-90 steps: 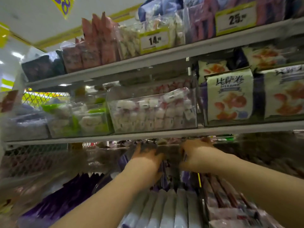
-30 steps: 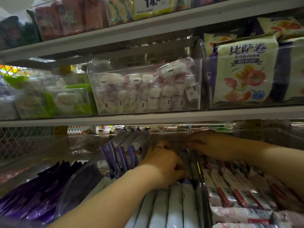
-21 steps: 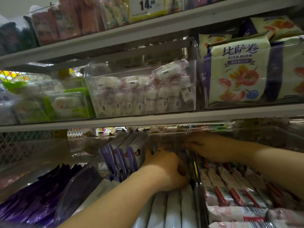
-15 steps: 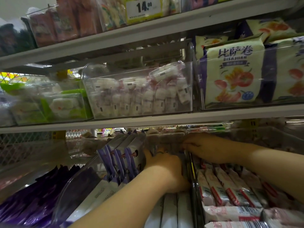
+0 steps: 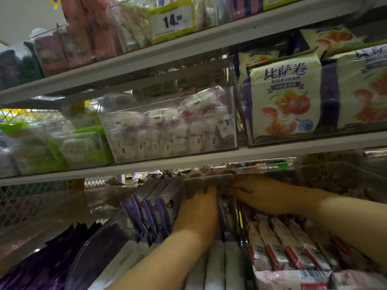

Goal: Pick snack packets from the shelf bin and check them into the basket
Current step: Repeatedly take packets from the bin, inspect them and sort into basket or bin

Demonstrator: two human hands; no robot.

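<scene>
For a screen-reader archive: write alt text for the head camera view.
A left hand and right hand reach deep into a clear shelf bin of purple-and-white snack packets; what they grasp is hidden. Shelves above hold more snacks.
</scene>
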